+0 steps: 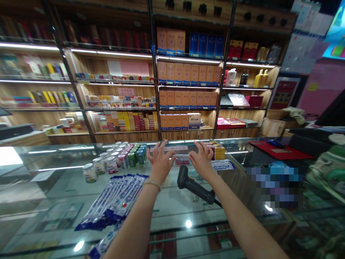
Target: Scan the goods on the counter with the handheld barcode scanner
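Note:
Over the far part of the glass counter (167, 212), my left hand (161, 163) and my right hand (201, 160) face each other. Their thumbs meet the two ends of a thin, pale, see-through strip (182, 156), while the other fingers are spread upward. What the strip belongs to is too small to make out. A small reddish flat item (182, 162) shows just below it. Nearer to me, between my forearms, a black handheld barcode scanner (195, 186) lies on the glass. My left wrist wears a thin bracelet.
Blue-and-white snack packets (115, 198) lie left of my left forearm. Behind them stand jars (90, 172) and small cans (132, 156). Stacked yellow-red packs (217, 151) and more packets (223, 165) sit beyond my right hand. A red mat (280, 150) lies at right; stocked shelves (188, 86) line the wall.

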Action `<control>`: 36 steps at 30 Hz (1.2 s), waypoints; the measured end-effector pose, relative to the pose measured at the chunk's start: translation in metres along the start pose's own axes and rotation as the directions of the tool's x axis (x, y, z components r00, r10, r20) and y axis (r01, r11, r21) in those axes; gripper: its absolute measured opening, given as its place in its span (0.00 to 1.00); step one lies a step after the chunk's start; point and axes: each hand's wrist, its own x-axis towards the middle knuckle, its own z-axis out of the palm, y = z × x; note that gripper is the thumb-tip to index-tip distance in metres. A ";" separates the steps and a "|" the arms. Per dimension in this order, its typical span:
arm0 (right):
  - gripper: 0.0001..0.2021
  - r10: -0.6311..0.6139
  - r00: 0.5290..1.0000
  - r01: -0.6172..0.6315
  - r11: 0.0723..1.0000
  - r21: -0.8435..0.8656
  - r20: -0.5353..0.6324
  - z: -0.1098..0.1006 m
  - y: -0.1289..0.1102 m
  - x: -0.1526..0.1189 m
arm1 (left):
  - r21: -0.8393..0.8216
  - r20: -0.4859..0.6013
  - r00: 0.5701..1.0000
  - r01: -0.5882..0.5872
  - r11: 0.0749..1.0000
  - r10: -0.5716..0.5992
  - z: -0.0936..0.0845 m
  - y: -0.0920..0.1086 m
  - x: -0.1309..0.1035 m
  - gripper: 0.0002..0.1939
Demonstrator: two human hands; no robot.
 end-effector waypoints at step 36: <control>0.13 -0.011 0.999 0.014 0.997 0.081 -0.037 -0.002 0.006 -0.001 | -0.012 0.022 0.998 -0.051 0.999 0.052 0.004 0.001 -0.003 0.20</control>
